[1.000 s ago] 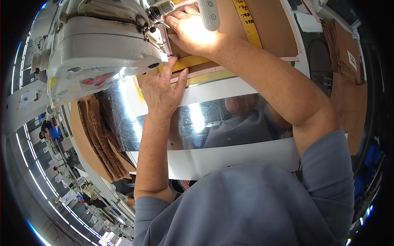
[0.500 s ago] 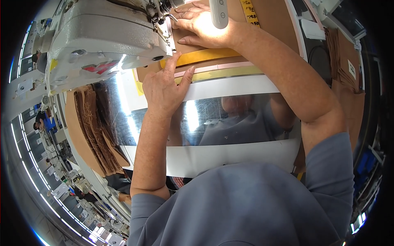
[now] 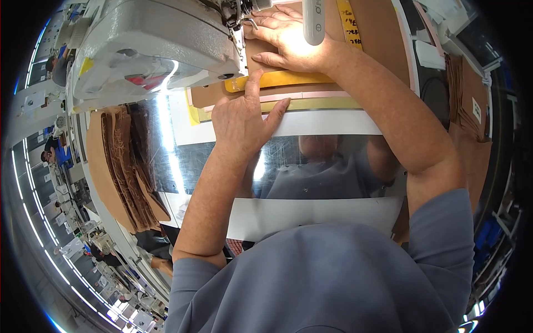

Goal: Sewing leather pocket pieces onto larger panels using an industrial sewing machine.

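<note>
We see the right hand (image 3: 288,41) pressing flat, ungripped, on the brown leather piece (image 3: 261,91) at top centre, fingertips near the needle of the sewing machine (image 3: 161,44); a slip risks a prick. Left hand (image 3: 241,119) lies open, steadying the yellow guide strip (image 3: 277,80). Leather stack (image 3: 125,166) crowds centre left, lamp (image 3: 313,22) overhangs.

The top of the grey sewing machine (image 3: 161,44) is cut off by the upper edge of the frame. Its needle is hidden behind the right hand (image 3: 288,41). People at the far left are too small and blurry to make out.
</note>
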`<state>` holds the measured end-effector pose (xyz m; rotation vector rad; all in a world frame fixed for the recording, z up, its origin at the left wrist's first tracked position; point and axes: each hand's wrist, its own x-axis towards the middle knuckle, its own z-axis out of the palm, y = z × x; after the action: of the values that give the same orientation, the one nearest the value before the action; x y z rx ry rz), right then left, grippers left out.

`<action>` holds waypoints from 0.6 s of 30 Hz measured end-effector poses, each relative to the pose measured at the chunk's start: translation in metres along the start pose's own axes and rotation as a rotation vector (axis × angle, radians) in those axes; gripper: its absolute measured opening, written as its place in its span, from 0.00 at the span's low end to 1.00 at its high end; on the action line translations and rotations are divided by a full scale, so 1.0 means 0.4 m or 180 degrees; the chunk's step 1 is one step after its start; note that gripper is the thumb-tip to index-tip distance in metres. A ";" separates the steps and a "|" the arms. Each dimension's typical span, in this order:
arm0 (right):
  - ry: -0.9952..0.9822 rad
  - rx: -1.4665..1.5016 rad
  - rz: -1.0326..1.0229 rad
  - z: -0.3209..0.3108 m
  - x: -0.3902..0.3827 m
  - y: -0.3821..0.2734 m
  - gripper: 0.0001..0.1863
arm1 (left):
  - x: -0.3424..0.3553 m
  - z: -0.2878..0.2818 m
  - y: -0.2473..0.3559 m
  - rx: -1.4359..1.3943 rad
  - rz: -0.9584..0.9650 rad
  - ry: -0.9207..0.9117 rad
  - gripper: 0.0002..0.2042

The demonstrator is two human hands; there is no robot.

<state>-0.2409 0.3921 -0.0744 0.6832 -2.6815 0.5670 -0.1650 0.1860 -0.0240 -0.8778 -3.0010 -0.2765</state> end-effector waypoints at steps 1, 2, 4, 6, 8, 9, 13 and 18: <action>-0.0163 0.0130 0.0096 -0.002 0.003 -0.001 0.30 | 0.000 0.002 -0.004 -0.0004 -0.0005 0.0004 0.34; -0.0167 0.0127 0.0091 -0.002 0.005 -0.003 0.30 | 0.000 0.005 -0.009 -0.0016 0.0073 0.0059 0.35; -0.0047 0.0015 0.0046 0.005 0.003 0.000 0.31 | 0.000 0.011 -0.010 -0.0037 0.0156 0.0110 0.35; -0.0041 0.0020 0.0033 0.009 0.005 0.006 0.31 | 0.000 0.013 -0.005 0.0015 0.0243 0.0172 0.36; -0.0027 0.0026 0.0021 0.014 0.003 0.006 0.31 | 0.000 0.023 -0.008 0.0083 0.0328 0.0275 0.36; -0.0106 0.0070 0.0018 0.013 0.004 0.008 0.31 | 0.004 0.029 -0.009 0.0148 0.0412 0.0386 0.37; -0.0083 0.0054 0.0050 0.013 0.011 0.015 0.31 | 0.010 0.036 -0.016 0.0159 0.0435 0.0370 0.36; -0.0090 -0.0076 0.0058 0.012 0.021 0.023 0.31 | 0.030 0.041 -0.014 0.0324 0.0646 0.0522 0.35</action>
<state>-0.2533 0.3941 -0.0780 0.6657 -2.7188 0.5332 -0.1776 0.1905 -0.0403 -1.0815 -2.7236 -0.1814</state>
